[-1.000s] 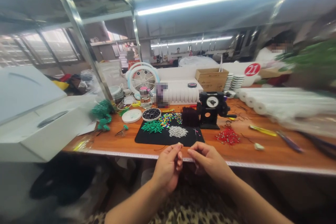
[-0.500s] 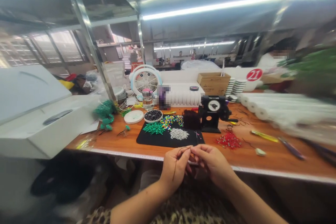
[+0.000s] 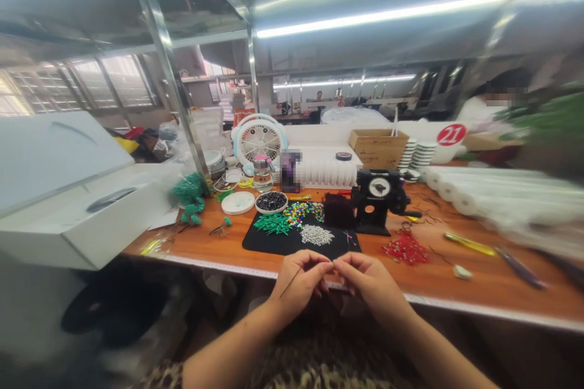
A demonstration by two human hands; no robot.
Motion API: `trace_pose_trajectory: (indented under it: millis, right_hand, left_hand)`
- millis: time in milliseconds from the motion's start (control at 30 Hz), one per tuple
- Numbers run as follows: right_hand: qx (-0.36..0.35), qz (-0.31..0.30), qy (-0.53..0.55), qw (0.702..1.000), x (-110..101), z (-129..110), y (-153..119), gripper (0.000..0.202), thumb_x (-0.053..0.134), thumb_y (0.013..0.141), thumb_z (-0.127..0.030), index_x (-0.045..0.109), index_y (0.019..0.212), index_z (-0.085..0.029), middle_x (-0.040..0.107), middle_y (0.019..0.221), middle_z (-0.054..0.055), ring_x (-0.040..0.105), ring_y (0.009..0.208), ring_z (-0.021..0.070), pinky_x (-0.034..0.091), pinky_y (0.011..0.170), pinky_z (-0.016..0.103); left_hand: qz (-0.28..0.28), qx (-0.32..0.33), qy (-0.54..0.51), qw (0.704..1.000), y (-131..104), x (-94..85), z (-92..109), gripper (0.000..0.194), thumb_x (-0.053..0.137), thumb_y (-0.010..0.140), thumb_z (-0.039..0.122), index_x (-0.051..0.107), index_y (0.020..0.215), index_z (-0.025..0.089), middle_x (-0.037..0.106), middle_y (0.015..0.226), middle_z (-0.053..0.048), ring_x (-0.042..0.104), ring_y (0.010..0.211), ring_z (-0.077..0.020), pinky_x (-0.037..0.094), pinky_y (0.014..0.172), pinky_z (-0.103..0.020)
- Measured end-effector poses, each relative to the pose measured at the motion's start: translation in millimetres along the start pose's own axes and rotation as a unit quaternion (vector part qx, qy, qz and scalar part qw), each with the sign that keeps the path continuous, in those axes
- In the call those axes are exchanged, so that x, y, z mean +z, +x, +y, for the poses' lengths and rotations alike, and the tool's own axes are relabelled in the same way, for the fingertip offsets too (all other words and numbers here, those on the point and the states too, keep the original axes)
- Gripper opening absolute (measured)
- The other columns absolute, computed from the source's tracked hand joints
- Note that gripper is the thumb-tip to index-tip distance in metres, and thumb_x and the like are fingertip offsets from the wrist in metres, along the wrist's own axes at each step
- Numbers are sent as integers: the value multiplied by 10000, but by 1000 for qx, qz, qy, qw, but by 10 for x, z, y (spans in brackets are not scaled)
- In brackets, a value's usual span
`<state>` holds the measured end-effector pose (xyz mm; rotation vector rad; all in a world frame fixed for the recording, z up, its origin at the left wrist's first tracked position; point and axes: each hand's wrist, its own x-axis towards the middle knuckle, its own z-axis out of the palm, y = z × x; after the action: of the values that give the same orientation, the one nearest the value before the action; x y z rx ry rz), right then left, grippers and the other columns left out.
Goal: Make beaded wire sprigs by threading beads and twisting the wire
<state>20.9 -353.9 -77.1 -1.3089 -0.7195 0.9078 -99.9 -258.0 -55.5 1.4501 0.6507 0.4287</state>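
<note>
My left hand (image 3: 296, 279) is closed in a pinch on a thin dark cord (image 3: 291, 282), whose loose end lies across the back of the hand. Its fingertips meet those of my right hand (image 3: 371, 279), also pinched, just in front of the table edge. What my right fingers grip is too small to make out. Beyond my hands lies a black mat (image 3: 264, 244) with green stick-like pieces (image 3: 272, 224), silvery beads (image 3: 316, 235), multicoloured beads (image 3: 298, 214) and a bundle of dark threads (image 3: 338, 211).
A black hand-cranked device (image 3: 374, 209) stands right of the mat, behind red beaded pieces (image 3: 406, 247). Farther right lie a yellow cutter (image 3: 469, 244), a pen-like tool (image 3: 520, 268) and white rolls (image 3: 483, 194). Left are a dish of black beads (image 3: 271, 202), a white lid (image 3: 238, 202) and an open white box (image 3: 59, 243).
My hands have shifted slightly, their fingertips still together. The cord now lies straighter and more slanted over my left hand. The whole view has moved a little, so the table appears farther right.
</note>
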Motion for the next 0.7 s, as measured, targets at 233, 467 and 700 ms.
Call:
trace_pose_trajectory:
  millis: [233,467,700]
  right_hand:
    - [-48,-39,-84,995,-37,89,24,368,584,830,-527,594,803,-160,517,566,-21,447,462,130,346,431,211]
    - [-64,-53,-140,987,-110,46,-26,276,538,845,-437,541,760,-175,517,571,-26,499,496,147,400,470,222]
    - [-63,-4,-125,990,-34,63,17,296,573,793,-451,602,722,-166,550,573,-6,477,458,150,383,433,233]
  left_hand:
    - [6,16,30,999,34,-93,7,219,628,756,318,604,788,103,590,598,-19,519,499,-91,421,478,-191]
    - [16,10,75,997,74,-231,73,217,624,747,320,602,752,105,600,600,-31,536,490,-101,415,448,-191]
    - [-16,-10,91,996,102,-116,64,184,618,743,271,627,783,91,611,616,-30,533,496,-91,412,446,-182]
